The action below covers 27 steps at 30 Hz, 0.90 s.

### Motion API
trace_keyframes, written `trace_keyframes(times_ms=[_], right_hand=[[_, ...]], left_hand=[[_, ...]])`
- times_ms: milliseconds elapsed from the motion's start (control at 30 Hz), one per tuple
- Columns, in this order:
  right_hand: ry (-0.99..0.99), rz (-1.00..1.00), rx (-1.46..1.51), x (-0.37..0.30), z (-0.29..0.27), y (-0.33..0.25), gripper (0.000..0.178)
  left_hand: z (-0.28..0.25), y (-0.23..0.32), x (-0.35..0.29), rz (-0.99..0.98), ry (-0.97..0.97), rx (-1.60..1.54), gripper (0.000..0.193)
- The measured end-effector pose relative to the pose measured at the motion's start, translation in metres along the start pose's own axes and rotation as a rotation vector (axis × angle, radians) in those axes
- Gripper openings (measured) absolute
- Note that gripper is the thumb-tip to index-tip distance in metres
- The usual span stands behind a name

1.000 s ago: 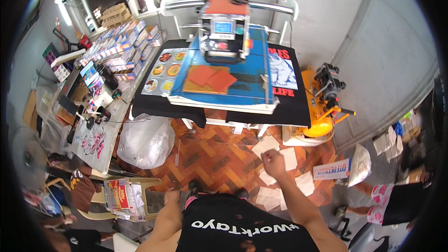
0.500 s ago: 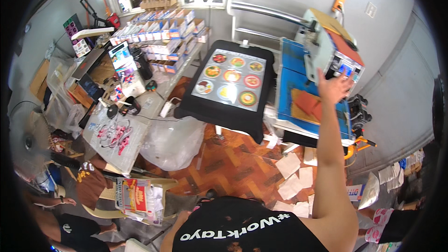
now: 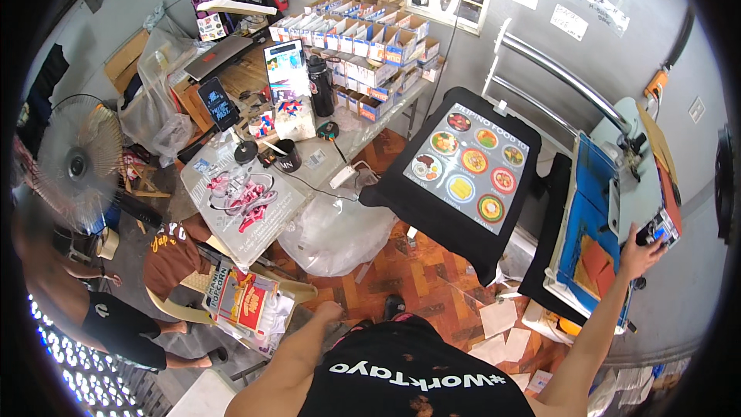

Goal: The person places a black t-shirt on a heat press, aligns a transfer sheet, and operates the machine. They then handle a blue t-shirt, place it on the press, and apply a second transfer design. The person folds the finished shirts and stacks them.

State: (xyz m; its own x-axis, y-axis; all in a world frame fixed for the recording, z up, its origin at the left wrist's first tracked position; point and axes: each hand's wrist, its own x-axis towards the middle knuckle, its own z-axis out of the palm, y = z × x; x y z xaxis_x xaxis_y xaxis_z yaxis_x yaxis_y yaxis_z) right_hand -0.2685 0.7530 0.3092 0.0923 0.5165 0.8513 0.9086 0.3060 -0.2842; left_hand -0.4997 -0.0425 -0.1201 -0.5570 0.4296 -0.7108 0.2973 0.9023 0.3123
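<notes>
At the right, my right hand (image 3: pixel 639 255) reaches to the small control panel (image 3: pixel 658 233) of a heat press (image 3: pixel 641 162). Its fingers are spread at the panel and hold nothing. Beside that hand, a reddish-orange sheet (image 3: pixel 596 261) lies on a tan pad over the blue press bed (image 3: pixel 590 216). My left hand (image 3: pixel 330 310) hangs low near my left side, away from the tables; its fingers are turned out of sight. Left of the press, a black shirt (image 3: pixel 386 189) printed with round food pictures (image 3: pixel 472 161) lies spread flat.
A grey worktable (image 3: pixel 270 224) at left carries pink-and-white straps, a black mug (image 3: pixel 285 156), a tape measure and a black bottle. Stacked cardboard bins (image 3: pixel 370 46) stand behind. Paper sheets (image 3: pixel 498 316) litter the floor. A fan (image 3: pixel 77 162) and another person (image 3: pixel 116 316) are at left.
My view has swung to the right, so the scene sits further left and tilted. My right hand has come down from above the press onto its control panel. My left hand shows more fully.
</notes>
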Motion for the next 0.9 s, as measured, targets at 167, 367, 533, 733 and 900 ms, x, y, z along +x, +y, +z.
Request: trace_keyframes(times_ms=[167, 367, 533, 733, 900], right_hand=[[0.025, -0.006, 0.022, 0.005, 0.006, 0.018, 0.111], [-0.029, 0.067, -0.006, 0.003, 0.001, 0.019, 0.107], [-0.024, 0.078, 0.025, 0.003, 0.002, 0.019, 0.107], [0.02, -0.068, 0.045, 0.012, -0.003, 0.029, 0.112], [-0.155, -0.034, 0.156, 0.026, -0.035, 0.014, 0.122]], left_hand=[[0.004, 0.087, 0.01, 0.154, 0.038, -0.347, 0.036], [-0.027, 0.074, 0.064, 0.185, -0.153, 0.062, 0.037], [-0.055, 0.037, 0.114, 0.279, -0.13, 0.453, 0.036], [-0.081, 0.07, 0.116, 0.222, -0.051, 0.322, 0.033], [-0.107, 0.123, 0.103, -0.136, -0.319, -0.88, 0.044]])
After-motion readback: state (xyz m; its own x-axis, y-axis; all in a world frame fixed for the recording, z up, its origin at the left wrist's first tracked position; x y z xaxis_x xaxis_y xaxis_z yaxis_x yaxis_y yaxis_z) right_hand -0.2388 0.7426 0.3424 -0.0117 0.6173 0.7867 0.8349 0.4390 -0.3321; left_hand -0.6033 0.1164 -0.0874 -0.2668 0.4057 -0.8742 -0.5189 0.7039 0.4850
